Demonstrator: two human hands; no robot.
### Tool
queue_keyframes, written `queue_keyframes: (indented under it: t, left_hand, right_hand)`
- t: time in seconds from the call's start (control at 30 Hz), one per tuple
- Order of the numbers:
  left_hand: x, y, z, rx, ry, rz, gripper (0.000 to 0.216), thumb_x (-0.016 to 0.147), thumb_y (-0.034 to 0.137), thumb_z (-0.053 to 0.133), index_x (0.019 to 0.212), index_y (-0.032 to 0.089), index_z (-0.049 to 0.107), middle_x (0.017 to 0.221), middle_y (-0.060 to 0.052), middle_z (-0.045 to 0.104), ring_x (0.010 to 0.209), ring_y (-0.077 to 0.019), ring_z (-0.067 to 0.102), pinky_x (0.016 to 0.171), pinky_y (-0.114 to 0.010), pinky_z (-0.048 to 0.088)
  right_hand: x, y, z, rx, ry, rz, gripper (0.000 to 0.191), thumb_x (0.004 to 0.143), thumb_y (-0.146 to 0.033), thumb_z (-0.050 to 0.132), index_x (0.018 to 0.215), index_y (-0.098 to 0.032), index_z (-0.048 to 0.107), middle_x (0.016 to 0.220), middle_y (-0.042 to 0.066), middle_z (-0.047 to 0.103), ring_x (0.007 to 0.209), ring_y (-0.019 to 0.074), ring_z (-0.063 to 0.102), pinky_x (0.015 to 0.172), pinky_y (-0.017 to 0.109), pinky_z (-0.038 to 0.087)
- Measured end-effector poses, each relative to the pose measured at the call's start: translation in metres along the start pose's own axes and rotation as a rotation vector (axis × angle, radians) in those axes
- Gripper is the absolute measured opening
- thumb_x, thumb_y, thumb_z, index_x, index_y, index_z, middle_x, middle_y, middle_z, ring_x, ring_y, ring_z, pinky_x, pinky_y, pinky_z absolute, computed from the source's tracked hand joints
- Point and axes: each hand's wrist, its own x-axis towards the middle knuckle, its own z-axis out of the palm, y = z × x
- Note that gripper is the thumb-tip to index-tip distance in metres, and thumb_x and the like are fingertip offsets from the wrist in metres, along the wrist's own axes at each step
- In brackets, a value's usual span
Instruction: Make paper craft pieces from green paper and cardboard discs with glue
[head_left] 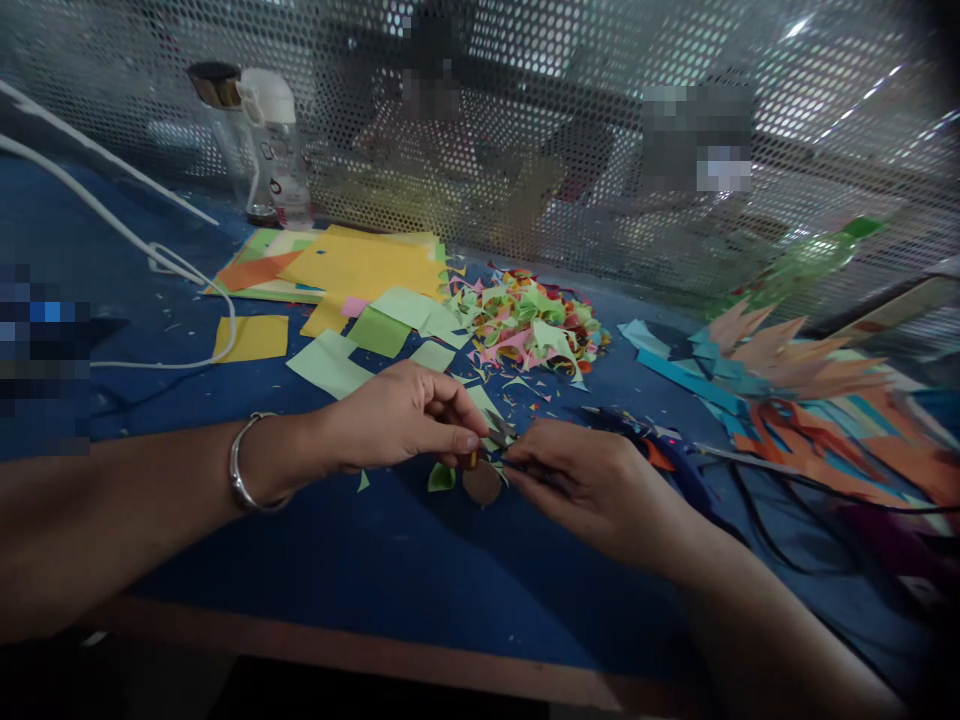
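Observation:
My left hand, with a silver bangle on the wrist, is closed in a pinch over the blue table. A small yellow piece shows at its fingertips; its kind is unclear. Close beside it, my right hand is closed around small scissors. Their metal blades point toward the left fingertips, and the handles are hidden in the fist. Below the hands lie a round brown disc and a curled green paper piece. Pale green paper lies beyond the left hand.
Colourful paper scraps are heaped behind the hands, beside stacked yellow sheets. A glue gun rests at right near cut orange paper. Bottles stand before a perforated metal screen. A white cable crosses the left side.

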Motion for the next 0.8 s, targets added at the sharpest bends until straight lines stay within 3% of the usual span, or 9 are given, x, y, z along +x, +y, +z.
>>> queue_keyframes:
  t: [0.8]
  left_hand:
    - [0.0001, -0.0039, -0.0027, 0.096, -0.007, 0.087, 0.016, 0.067, 0.008, 0.075, 0.080, 0.012, 0.067, 0.078, -0.003, 0.072, 0.072, -0.0108, 0.068, 0.070, -0.023, 0.052]
  right_hand:
    - [-0.0003, -0.0006, 0.0011, -0.005, -0.060, 0.028, 0.014, 0.095, -0.024, 0.057, 0.085, -0.018, 0.066, 0.070, -0.001, 0.062, 0.060, 0.0110, 0.055, 0.057, 0.022, 0.039]
